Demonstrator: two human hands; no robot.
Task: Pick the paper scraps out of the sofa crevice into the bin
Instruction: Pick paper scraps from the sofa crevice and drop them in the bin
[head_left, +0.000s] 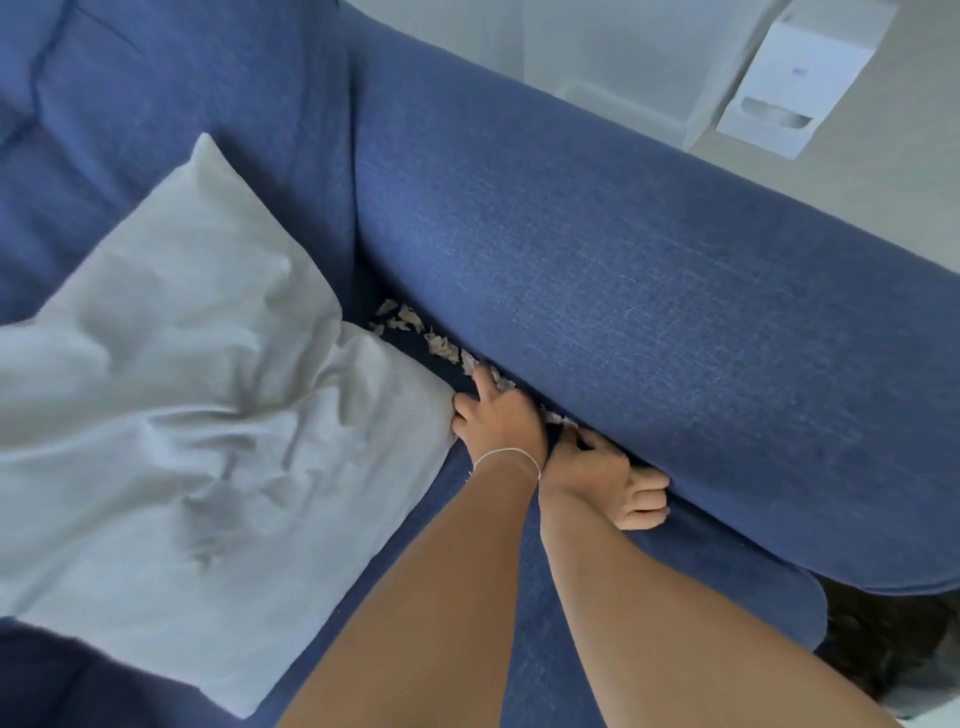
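Note:
Torn pale paper scraps (415, 332) lie in a line along the crevice between the blue sofa seat and the armrest (597, 270). My left hand (493, 415), with a thin bracelet at the wrist, rests on the seat with its fingers spread and its fingertips touching the scraps. Beside it, my right hand (613, 483) lies against the armrest base. Its outer fingers are curled in, and its thumb and forefinger pinch a scrap (558, 418) in the crevice. A white box-shaped container (779, 78), possibly the bin, stands on the floor beyond the armrest.
A large white pillow (182, 389) lies on the seat left of the crevice, its corner touching my left hand. The sofa backrest (156, 104) fills the upper left. A pale floor (883, 182) and a dark patch (893, 639) show to the right.

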